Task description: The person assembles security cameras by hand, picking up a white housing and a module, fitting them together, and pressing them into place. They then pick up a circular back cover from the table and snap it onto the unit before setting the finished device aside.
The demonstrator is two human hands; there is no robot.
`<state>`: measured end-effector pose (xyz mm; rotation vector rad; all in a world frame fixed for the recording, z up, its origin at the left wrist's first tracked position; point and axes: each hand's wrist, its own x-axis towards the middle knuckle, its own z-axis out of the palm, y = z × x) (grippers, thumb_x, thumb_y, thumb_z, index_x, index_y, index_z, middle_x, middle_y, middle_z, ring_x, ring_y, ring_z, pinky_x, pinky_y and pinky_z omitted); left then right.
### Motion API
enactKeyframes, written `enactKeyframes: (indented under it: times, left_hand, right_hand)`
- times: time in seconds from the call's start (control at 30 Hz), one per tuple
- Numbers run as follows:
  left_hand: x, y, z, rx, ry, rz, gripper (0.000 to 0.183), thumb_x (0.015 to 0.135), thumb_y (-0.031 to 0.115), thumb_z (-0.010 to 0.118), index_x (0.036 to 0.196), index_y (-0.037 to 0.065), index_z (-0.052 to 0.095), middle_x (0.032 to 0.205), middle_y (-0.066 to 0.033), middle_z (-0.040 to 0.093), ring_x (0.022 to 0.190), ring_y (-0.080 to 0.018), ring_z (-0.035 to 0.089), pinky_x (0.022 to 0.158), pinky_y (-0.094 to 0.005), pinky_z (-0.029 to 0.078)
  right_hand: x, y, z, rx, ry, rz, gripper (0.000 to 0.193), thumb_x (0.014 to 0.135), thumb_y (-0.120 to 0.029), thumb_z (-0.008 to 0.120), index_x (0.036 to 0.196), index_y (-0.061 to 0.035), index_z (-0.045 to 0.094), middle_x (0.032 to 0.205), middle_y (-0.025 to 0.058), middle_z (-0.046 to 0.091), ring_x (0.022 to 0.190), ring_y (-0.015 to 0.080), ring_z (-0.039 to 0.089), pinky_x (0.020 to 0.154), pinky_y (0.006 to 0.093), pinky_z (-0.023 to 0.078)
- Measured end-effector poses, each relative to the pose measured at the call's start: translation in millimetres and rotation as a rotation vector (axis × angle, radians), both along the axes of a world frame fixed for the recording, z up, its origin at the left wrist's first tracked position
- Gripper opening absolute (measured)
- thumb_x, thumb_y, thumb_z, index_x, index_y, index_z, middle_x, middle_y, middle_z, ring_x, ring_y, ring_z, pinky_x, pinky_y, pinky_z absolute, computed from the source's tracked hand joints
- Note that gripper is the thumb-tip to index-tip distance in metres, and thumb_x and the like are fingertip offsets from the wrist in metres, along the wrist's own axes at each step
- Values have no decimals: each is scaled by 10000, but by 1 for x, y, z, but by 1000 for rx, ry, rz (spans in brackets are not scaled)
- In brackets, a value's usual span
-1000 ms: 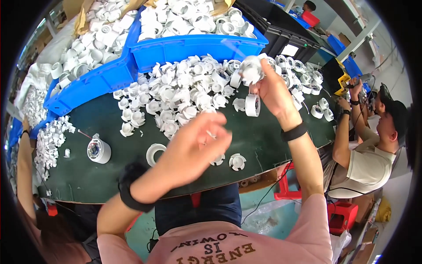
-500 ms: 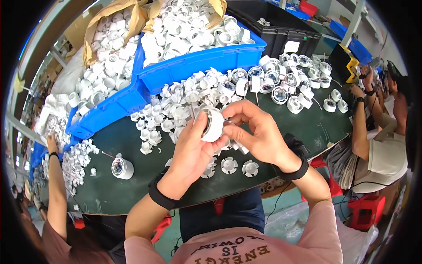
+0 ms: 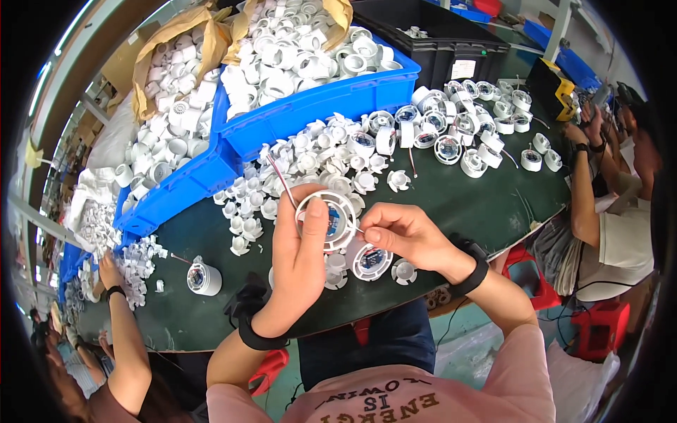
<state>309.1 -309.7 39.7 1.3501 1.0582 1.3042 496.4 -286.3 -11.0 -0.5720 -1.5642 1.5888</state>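
At the left edge of the dark green table (image 3: 486,204), a co-worker's forearm (image 3: 123,331) rested beside a small heap of white parts. Just right of it stood one assembled white lamp housing (image 3: 204,276), alone. Two blue bins (image 3: 310,116) along the far edge were piled with white plastic housings, too many to count; a loose spread of the same parts (image 3: 317,158) lay before them.

At the near edge, centre, the person's left hand (image 3: 300,261) held a round white housing (image 3: 328,220) upright above the table, thumb pressed on its face and fingers closed behind it. A thin wire (image 3: 278,178) rose from the housing. The right hand (image 3: 402,236) had fingertips pinched together at the housing's right rim; what they gripped was too small to tell. Two finished units (image 3: 371,261) lay directly below.

Risk, in my judgement: the wire could snag or pull free if the housing were twisted, and the crowded parts beneath could be knocked off the near edge.

At the right edge, one more worker (image 3: 613,211) sat beside roughly a dozen wired housings (image 3: 465,130).
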Motion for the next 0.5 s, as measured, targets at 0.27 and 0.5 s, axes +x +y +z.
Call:
enactKeyframes:
  times: [0.27,0.5]
  left_hand:
    - [2,-4,-1,61,91,-49,279,996,246,477,1153,16,475,918,-39,557,808,-75,504,705,-221,420]
    - [5,-8,-13,-35,-99,-58,284,991,267,485,1137,24,462,900,-49,576,748,-57,543,549,-188,448]
  right_hand:
    - [0,-7,3,9,-11,-188,99,928,-79,592,955,15,611,887,8,599,816,64,536,738,225,454]
    - [-13,-20,9,305,-231,-464,55,798,0,635,830,-3,591,774,32,584,713,113,550,655,252,441]
